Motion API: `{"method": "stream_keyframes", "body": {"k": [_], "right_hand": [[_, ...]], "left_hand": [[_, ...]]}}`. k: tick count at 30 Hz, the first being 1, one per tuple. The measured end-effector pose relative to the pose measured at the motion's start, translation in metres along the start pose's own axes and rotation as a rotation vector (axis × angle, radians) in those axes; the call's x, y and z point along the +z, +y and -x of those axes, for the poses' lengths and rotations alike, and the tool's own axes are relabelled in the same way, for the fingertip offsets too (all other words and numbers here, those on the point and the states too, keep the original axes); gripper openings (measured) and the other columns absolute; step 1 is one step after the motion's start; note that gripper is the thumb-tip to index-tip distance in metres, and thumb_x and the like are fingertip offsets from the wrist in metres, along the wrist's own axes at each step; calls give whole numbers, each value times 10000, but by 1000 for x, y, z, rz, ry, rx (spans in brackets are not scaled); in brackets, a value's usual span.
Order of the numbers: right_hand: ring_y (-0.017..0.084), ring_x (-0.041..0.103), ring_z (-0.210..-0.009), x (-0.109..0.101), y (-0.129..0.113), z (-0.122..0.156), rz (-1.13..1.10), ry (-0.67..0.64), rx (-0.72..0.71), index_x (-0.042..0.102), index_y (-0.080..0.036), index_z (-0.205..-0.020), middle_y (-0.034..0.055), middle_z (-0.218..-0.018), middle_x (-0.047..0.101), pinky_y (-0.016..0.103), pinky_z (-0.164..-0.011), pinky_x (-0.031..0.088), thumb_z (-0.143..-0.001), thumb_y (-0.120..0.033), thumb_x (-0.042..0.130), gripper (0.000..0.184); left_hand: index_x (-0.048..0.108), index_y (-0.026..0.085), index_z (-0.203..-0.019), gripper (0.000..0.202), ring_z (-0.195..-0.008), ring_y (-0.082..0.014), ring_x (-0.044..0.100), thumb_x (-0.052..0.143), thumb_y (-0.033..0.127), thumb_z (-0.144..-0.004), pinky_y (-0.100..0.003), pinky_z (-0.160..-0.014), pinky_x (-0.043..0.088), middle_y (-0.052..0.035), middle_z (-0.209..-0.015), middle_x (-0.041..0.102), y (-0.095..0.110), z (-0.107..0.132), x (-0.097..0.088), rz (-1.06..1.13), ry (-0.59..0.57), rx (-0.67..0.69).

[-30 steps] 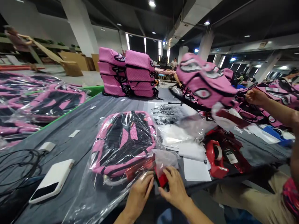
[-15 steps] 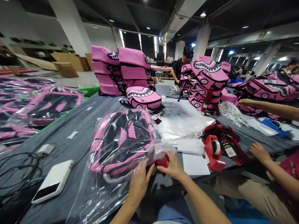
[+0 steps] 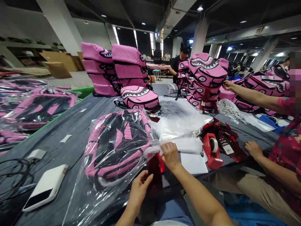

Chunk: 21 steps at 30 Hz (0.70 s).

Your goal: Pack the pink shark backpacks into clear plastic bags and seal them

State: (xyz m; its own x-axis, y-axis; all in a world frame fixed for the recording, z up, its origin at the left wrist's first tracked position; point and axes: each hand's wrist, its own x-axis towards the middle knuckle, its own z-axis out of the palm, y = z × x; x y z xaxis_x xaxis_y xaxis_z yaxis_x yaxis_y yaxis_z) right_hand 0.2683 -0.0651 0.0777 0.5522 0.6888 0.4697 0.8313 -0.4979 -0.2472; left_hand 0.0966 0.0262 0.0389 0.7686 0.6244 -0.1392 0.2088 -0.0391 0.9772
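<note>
Right hand: I read it closed in a pinch on the edge of the clear plastic bag [image 3: 150, 150];
Left hand: open, fingers spread [image 3: 144, 179], near the bag; the left hand [image 3: 140, 191] sits just beside a dark red wrapped item [image 3: 155, 171]; I cannot confirm contact;
Item location: pink backpack [image 3: 117, 144] lying flat inside the bag, on the grey table cover [image 3: 70, 150];
Nearby: red tape dispenser [image 3: 210, 150]; white paper sheets [image 3: 194, 163]; white power bank [image 3: 45, 188];
Co-worker: one hand [image 3: 229, 84] touching a stack of pink shark-mouth backpacks [image 3: 204, 72]; other hand [image 3: 252, 149] open above the table;
</note>
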Motion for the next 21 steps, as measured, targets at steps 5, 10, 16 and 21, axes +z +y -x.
{"method": "stream_keyframes", "body": {"k": [5, 10, 16, 21], "right_hand": [[237, 650, -951, 2, 20, 30, -173, -6, 42, 664, -209, -1062, 61, -1017, 726, 330, -842, 499, -701, -50, 556, 409], [194, 668, -869, -1, 27, 41, -305, 43, 100, 655, -224, -1105, 34, -974, 726, 287, -802, 533, -766, -81, 497, 401], [224, 617, -755, -12, -12, 81, -140, 208, -224, 648, -213, -948, 57, -806, 649, 354, -726, 531, -906, -221, 535, 121], [251, 653, -877, 22, -34, 112, -171, -35, -186, 646, -193, -1031, 99, -946, 677, 371, -765, 577, -830, -165, 551, 224]], "left_hand": [[760, 229, -866, 536, -1234, -333, 579, 538, 715, -823, -543, -1149, 405, -128, -1224, 664, -9, -16, 0, -249, 123, 287], [721, 225, -1016, 579, -1135, -336, 645, 555, 705, -737, -510, -1079, 464, -108, -1134, 740, -9, -31, 3, -133, 142, 68], [724, 193, -831, 589, -876, -313, 680, 622, 737, -630, -435, -867, 535, -81, -843, 744, 15, -28, -4, -77, 67, -38], [745, 167, -896, 577, -750, -263, 674, 702, 674, -624, -359, -693, 533, -74, -825, 744, 42, -30, -25, 41, -101, -118]]}}
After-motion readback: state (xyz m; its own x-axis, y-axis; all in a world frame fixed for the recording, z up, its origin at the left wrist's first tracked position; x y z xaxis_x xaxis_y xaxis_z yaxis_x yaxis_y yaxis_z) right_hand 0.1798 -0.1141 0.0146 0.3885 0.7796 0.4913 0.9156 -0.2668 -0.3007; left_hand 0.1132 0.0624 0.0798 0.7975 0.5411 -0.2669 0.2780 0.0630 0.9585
